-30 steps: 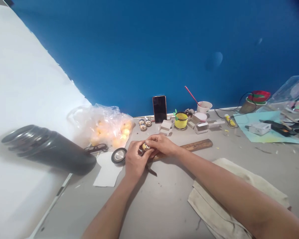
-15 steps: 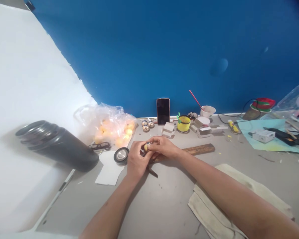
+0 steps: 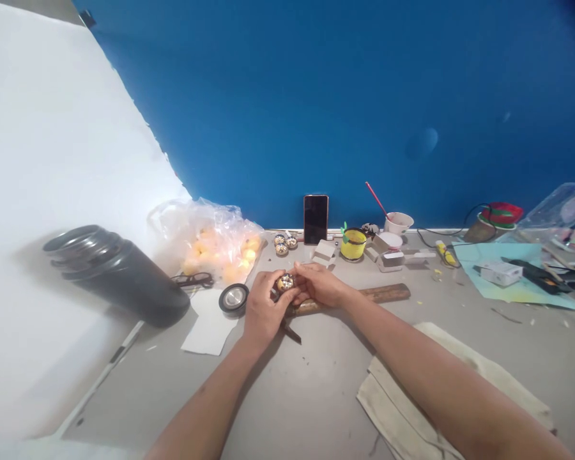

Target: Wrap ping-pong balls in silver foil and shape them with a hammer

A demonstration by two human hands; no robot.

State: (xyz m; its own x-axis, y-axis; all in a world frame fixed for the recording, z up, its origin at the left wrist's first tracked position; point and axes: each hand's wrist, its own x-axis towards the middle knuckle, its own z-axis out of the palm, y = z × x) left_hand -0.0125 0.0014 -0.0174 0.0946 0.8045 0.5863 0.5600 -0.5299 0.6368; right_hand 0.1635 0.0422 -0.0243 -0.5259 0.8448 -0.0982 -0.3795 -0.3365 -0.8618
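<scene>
My left hand [image 3: 264, 308] is closed round a small patterned ball [image 3: 286, 282] in dark, white and yellow, gripping it from the left with fingers and thumb. On the other side, my right hand [image 3: 319, 285] has its fingertips pressed to the same ball, partly covering it. Beneath the hands lies a brown wooden handle [image 3: 386, 293] pointing right. A dark pointed piece [image 3: 292, 332] sticks out under them; whether it joins the handle is hidden. Several similar patterned balls [image 3: 281, 249] sit together farther back.
On the left lean a dark flask [image 3: 124, 275] and its lid [image 3: 234, 298] beside white paper [image 3: 207, 332]. Behind are a plastic bag [image 3: 220, 246] of orange balls, a phone [image 3: 315, 219], a yellow pot [image 3: 353, 245] and a paper cup [image 3: 399, 223]. A cloth [image 3: 402, 402] lies front right.
The ball has been turned between my fingers, so its black-and-white pattern now faces me. My right fingers have shifted off its top. The view has moved slightly.
</scene>
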